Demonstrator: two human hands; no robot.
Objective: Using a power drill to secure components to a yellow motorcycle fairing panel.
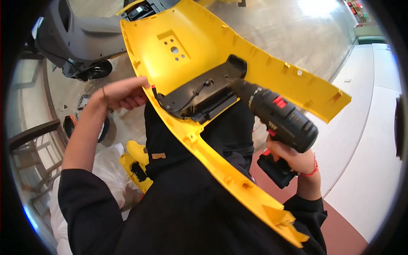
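Note:
A large yellow plastic body panel (195,29) lies across my lap, its ribbed inner side facing up. Set into its middle is a long black plastic piece (191,91) with a thin cable running over it. My left hand (123,94) has its fingers curled at the panel's left edge, where a small red-tipped dark bit sits by the fingertips. In my right hand (293,156) is a black and red cordless drill (282,117), gripped by the handle. Its nose points left at the right part of the black piece; whether the tip touches a screw is too blurred to tell.
A grey scooter (89,38) stands at the far left. Smaller yellow parts (138,161) and a white plastic bag (106,170) lie by my left side. An orange and black object (69,125) is on the floor. To the right runs a white ribbed ledge (346,114).

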